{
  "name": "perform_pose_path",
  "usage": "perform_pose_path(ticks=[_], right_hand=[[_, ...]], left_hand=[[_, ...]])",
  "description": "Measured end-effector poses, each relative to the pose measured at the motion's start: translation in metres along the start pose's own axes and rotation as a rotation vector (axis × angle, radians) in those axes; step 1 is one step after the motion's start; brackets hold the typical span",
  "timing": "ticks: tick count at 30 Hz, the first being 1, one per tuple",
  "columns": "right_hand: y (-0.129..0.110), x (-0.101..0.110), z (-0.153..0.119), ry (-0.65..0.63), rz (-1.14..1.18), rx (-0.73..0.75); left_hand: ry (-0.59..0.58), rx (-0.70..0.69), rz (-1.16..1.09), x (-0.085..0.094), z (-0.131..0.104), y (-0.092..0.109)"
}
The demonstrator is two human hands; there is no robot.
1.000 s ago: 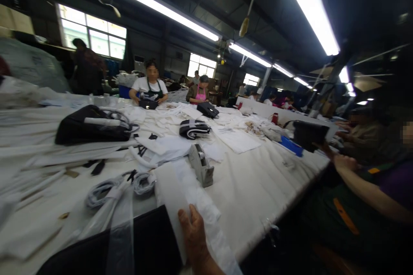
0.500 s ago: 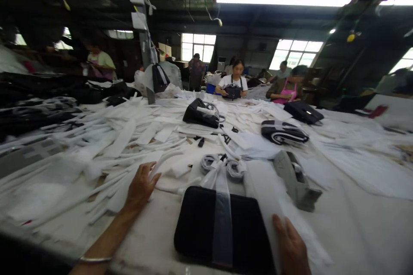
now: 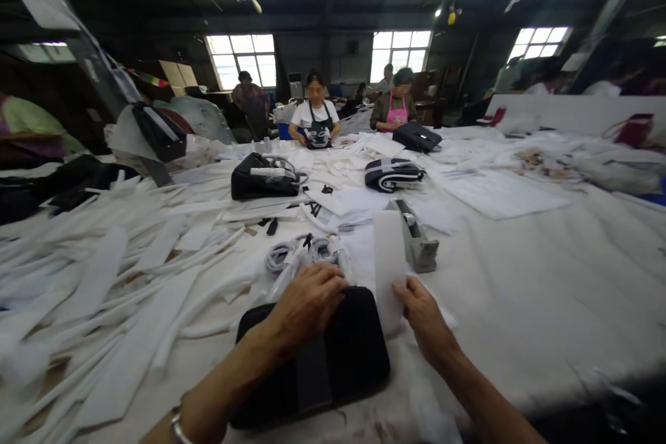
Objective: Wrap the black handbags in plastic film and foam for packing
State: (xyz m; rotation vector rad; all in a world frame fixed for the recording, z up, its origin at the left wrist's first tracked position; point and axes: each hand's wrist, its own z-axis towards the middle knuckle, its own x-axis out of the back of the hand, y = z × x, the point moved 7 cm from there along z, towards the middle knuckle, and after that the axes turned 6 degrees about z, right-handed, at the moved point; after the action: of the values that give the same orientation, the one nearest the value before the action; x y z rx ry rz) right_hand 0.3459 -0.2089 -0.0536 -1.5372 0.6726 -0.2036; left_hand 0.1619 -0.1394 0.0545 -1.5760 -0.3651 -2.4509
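A flat black bag [image 3: 359,354] with a grey band across it lies at the table's near side. My left hand [image 3: 312,295] is over its upper edge, with bent fingers closed on that edge; the fingertips are partly hidden. Just right of the bag, my right hand [image 3: 419,309] pinches the edge of a white foam strip [image 3: 389,250], which stands raised. Behind the strip sits a grey tape dispenser [image 3: 424,253]. Coiled grey straps [image 3: 281,257] in clear wrap lie beyond the bag's top edge.
White foam strips [image 3: 104,270] cover the left of the table. Farther back are a black bag with handles [image 3: 265,177], a folded black-and-white bag [image 3: 393,173] and another black bag [image 3: 416,137]. Several co-workers are across the table, one in a white shirt [image 3: 316,114].
My left hand has moved from the foam strips onto the bag. My right hand has taken hold of a white strip and lifted it. The view has turned right.
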Motion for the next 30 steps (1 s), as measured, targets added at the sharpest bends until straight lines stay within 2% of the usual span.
perform_pose_path(ticks=[2,5,8,10,13,19,24,30], right_hand=[[0.003,0.0,0.005,-0.032,0.052,-0.034],[-0.002,0.004,0.008,-0.075,0.067,-0.075],[-0.013,0.013,0.008,-0.086,0.079,-0.105],[-0.017,0.018,0.008,-0.074,0.129,-0.135],[-0.017,0.02,0.009,-0.073,0.178,-0.179],[-0.013,0.016,0.006,-0.203,0.01,-0.23],[-0.003,0.017,-0.008,-0.347,-0.122,-0.336],[0.007,0.028,-0.015,-0.363,-0.099,-0.431]], left_hand=[[-0.108,-0.081,0.0,-0.025,0.019,0.014],[-0.246,-0.118,0.009,-0.055,0.035,0.02],[-0.326,-0.085,-0.001,-0.074,0.042,0.015],[-0.316,-0.055,-0.021,-0.079,0.043,0.012],[-0.225,-0.042,-0.047,-0.075,0.039,0.012],[0.063,-0.101,-0.104,-0.046,0.021,0.019],[0.111,-0.117,-0.099,-0.035,0.015,0.019],[0.156,-0.117,-0.101,-0.03,0.014,0.018]])
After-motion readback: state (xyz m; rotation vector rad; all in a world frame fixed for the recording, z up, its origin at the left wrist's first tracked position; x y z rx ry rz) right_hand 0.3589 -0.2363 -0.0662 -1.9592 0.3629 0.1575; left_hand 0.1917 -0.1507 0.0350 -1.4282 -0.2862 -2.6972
